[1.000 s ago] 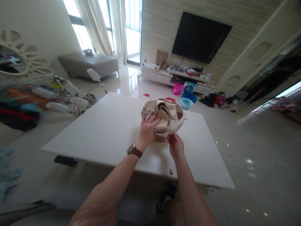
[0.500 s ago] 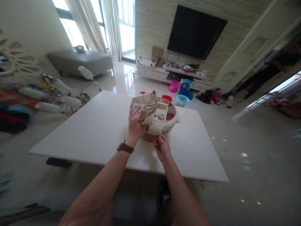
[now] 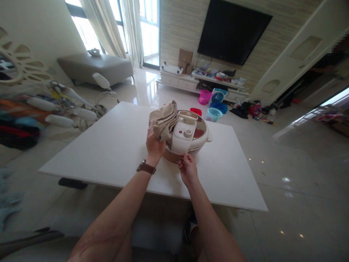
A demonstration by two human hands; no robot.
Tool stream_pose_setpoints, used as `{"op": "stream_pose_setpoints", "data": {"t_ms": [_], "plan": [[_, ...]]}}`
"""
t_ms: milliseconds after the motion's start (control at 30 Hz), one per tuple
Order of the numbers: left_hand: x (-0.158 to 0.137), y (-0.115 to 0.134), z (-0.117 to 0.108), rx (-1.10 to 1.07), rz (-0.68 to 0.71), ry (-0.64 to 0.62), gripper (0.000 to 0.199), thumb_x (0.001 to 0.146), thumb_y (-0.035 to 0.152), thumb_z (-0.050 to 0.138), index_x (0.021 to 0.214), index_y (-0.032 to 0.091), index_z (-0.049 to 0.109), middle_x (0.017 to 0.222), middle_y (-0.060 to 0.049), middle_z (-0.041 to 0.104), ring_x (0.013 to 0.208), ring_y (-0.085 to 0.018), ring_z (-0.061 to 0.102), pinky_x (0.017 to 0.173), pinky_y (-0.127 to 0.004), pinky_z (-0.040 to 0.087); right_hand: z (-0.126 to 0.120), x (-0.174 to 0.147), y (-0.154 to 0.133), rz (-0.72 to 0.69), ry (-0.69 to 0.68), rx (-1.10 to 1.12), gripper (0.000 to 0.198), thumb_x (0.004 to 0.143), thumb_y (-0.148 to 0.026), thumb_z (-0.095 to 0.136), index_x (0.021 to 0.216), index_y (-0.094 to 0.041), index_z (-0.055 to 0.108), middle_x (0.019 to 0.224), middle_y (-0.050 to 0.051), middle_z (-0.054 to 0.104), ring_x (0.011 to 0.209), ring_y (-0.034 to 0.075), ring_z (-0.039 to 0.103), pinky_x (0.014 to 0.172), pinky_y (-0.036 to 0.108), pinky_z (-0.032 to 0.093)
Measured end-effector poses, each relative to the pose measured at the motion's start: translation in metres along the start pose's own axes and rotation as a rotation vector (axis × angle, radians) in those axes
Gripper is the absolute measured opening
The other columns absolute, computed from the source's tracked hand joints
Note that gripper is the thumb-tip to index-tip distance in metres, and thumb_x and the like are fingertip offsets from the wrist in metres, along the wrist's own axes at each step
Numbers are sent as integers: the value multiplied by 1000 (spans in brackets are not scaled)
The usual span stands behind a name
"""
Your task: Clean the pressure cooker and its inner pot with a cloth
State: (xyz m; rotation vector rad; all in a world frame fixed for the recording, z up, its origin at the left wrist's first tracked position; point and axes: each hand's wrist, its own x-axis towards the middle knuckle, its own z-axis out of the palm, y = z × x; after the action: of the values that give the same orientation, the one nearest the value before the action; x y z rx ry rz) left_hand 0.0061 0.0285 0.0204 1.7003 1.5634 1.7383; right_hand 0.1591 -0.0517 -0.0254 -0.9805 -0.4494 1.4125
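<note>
A white and brown electric cooker (image 3: 185, 136) stands on the white table (image 3: 103, 145), its lid down, with a handle, a round knob and a small red button on top. My left hand (image 3: 155, 143), a brown-strapped watch at its wrist, is closed on a folded beige cloth (image 3: 163, 120) at the cooker's left side. Low at the cooker's front, my right hand (image 3: 188, 167) has thumb and fingers pinched together just under the lid's edge. Whatever lies between those fingertips is too small to tell.
Beyond the table are a light blue basket (image 3: 214, 114), a pink basket (image 3: 205, 96) and a cluttered TV cabinet (image 3: 180, 80). A lamp with white shades (image 3: 60, 120) lies to the left. A grey bench (image 3: 95, 67) stands near the window.
The cloth in my left hand has shifted slightly left and bunched, uncovering more of the lid. My right hand stays at the cooker's front. The view has tilted slightly.
</note>
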Motion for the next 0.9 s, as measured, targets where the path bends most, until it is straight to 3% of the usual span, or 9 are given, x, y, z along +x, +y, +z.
{"op": "stream_pose_setpoints", "data": {"t_ms": [133, 267, 400, 533, 733, 900], "plan": [[-2, -14, 2, -178, -207, 145, 34, 94, 37, 64, 121, 19, 75, 132, -12, 74, 133, -28, 64, 118, -40, 45, 1, 0, -1, -23, 0, -18, 46, 61, -50, 93, 76, -22, 60, 80, -2, 73, 54, 7, 55, 44, 17, 34], [-6, -30, 2, -302, -410, 256, 38, 97, 45, 63, 123, 18, 72, 136, -12, 72, 137, -25, 62, 121, -41, 42, 1, 0, 1, -29, 5, -16, 48, 60, -51, 94, 76, -22, 59, 78, -2, 72, 53, 7, 55, 44, 18, 34], [-9, -53, 9, -321, -397, 258, 47, 99, 47, 60, 137, 20, 63, 152, -11, 61, 149, -20, 50, 127, -38, 34, 0, 0, 3, -32, 2, -1, 51, 58, -54, 95, 76, -22, 59, 79, -2, 72, 53, 7, 56, 46, 18, 34], [-6, -64, 18, -340, -369, 237, 50, 102, 48, 54, 144, 22, 57, 155, -11, 58, 152, -17, 45, 129, -38, 30, 1, 0, 3, -64, -7, -12, 50, 61, -54, 94, 74, -22, 59, 74, -3, 69, 53, 7, 54, 47, 20, 34], [-18, -40, 28, -322, -345, 265, 49, 104, 48, 49, 145, 22, 58, 154, -11, 60, 156, -18, 39, 131, -39, 26, 1, 0, 3, -89, -11, -27, 52, 60, -56, 94, 75, -22, 58, 70, -4, 65, 52, 7, 52, 48, 21, 33], [-43, -23, 27, -237, -344, 264, 39, 100, 40, 53, 130, 23, 69, 143, -10, 67, 154, -24, 43, 132, -42, 24, 1, 0, 6, -115, -14, -43, 51, 63, -58, 92, 74, -23, 57, 60, -7, 56, 51, 8, 51, 47, 21, 32]]}}
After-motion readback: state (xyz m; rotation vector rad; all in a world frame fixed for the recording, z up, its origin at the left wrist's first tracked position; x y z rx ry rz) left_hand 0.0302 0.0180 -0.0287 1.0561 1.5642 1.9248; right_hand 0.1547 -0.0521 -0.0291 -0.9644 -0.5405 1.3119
